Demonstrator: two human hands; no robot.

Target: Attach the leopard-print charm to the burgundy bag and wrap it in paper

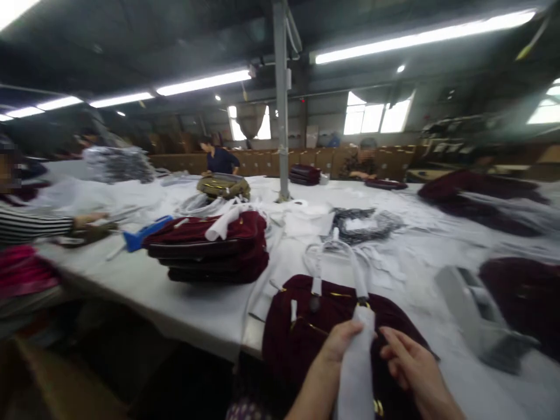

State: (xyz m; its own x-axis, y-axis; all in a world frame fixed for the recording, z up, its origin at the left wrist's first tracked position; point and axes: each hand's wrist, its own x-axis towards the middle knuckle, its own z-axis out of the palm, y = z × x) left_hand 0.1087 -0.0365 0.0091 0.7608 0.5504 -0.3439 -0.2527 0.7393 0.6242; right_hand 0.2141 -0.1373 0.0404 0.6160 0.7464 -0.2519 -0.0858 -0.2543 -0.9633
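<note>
Maroon bag [306, 326] at near table [175, 297] edge, white-wrapped handle [361, 350] standing between both hands, left hand [341, 341] grip pinching the wrap, right hand [409, 359] fingers loosely spread beside it, stack of maroon bags [210, 248] further left.

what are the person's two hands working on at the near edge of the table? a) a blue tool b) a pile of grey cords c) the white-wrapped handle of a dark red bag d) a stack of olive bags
c: the left hand and right hand meet on the white-wrapped handle lying over the dark red bag; the blue tool lies far off to the left.
</note>
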